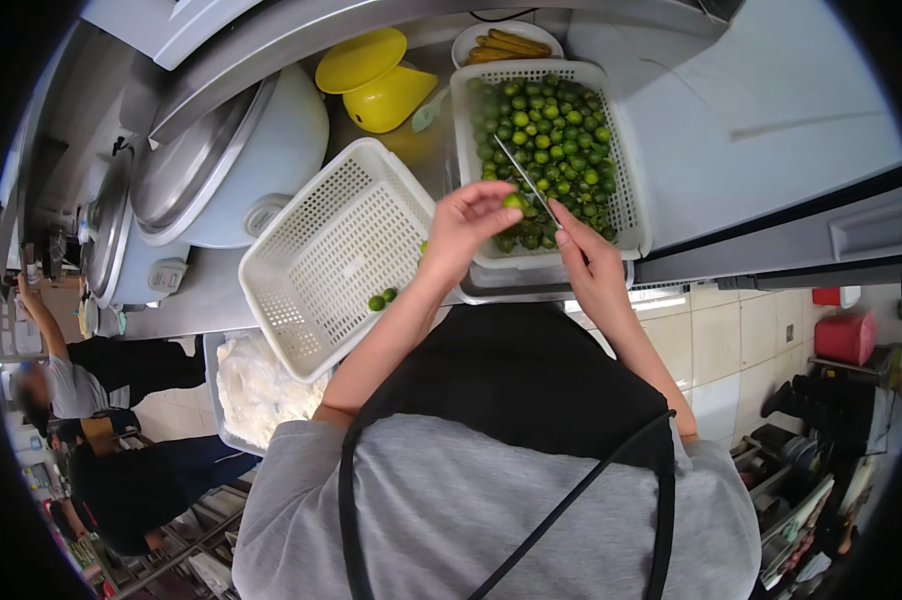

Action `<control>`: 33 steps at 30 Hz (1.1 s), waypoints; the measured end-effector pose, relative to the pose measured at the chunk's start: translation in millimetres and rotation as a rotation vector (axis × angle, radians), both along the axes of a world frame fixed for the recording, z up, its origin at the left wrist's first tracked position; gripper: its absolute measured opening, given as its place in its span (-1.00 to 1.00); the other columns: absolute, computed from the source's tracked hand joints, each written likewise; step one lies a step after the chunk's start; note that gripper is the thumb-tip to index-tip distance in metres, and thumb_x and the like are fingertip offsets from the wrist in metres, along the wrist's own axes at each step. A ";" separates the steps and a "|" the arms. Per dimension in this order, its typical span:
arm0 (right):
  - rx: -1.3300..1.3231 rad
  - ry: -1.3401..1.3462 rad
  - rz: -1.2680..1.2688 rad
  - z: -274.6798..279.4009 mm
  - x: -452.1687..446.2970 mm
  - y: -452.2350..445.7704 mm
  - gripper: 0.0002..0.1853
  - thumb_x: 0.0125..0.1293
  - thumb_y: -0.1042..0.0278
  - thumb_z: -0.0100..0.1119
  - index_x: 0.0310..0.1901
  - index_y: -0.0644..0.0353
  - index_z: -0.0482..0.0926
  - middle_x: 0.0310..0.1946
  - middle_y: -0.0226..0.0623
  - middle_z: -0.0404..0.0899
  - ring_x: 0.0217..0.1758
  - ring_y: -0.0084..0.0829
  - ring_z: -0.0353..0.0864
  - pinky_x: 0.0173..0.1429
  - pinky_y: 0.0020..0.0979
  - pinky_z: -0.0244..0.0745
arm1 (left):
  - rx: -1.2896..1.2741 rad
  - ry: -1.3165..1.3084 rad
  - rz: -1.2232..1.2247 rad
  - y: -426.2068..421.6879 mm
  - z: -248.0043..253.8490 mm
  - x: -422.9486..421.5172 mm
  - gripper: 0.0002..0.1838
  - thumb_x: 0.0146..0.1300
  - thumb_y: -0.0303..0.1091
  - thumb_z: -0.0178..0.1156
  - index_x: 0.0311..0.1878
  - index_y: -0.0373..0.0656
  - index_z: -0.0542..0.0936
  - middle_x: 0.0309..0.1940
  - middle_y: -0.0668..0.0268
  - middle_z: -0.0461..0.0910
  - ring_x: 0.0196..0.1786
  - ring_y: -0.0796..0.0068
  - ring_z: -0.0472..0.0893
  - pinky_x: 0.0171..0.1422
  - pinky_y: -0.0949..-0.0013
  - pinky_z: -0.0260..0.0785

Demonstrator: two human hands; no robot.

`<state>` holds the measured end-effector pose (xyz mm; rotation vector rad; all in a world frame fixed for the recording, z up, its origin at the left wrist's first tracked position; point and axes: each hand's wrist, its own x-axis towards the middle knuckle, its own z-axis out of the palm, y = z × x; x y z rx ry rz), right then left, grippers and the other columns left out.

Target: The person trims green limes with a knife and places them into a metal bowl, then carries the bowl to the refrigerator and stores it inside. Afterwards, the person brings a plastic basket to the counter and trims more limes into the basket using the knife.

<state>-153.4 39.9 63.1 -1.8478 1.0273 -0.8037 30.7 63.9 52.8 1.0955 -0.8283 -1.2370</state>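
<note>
Left hand (461, 230): fingertips pinching one lime (514, 201), over the full basket (625, 160). Right hand (593, 268): fingers closed round a knife (519, 166), blade above the heaped limes (561, 130). Second basket (316, 240), left: few limes.

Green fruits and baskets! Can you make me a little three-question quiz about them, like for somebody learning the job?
1. Which hand is holding the knife?
2. True or false: the right basket has more green fruits than the left basket.
3. What is in the left hand? A) a spoon B) a green fruit C) a lid

Key: 1. The right hand. 2. True. 3. B.
</note>
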 end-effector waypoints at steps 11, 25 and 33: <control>-0.090 -0.023 0.045 -1.6 -5.9 14.8 -0.66 0.29 0.37 -0.05 0.11 0.12 0.41 -0.23 -0.03 0.54 -0.33 -0.21 0.53 -0.20 -0.41 0.40 | -0.073 -0.045 0.111 -13.4 3.7 20.2 -0.75 0.04 -0.59 0.22 -0.16 -0.30 0.50 -0.30 0.30 0.57 -0.22 0.60 0.54 -0.05 0.53 0.38; 0.083 -0.021 0.091 -9.1 -14.0 8.6 -0.65 0.30 0.35 -0.04 0.12 0.12 0.40 -0.34 -0.21 0.55 -0.47 -0.45 0.43 -0.30 -0.45 0.36 | 0.060 0.281 0.063 1.5 -2.4 89.7 -0.75 0.11 -0.42 0.21 -0.18 -0.36 0.50 -0.28 0.24 0.56 -0.20 0.42 0.56 -0.03 0.40 0.45; 0.437 -0.033 -0.014 -27.3 -31.1 -11.9 -0.64 0.34 0.34 -0.10 0.16 0.12 0.36 -0.63 -0.53 0.21 -0.53 -0.69 0.22 -0.44 -0.64 0.18 | 0.024 -1.232 0.022 -20.3 -7.9 78.8 -0.88 -0.12 -0.44 0.28 -0.43 -0.20 0.62 -0.43 0.25 0.60 -0.25 0.34 0.53 -0.14 0.35 0.34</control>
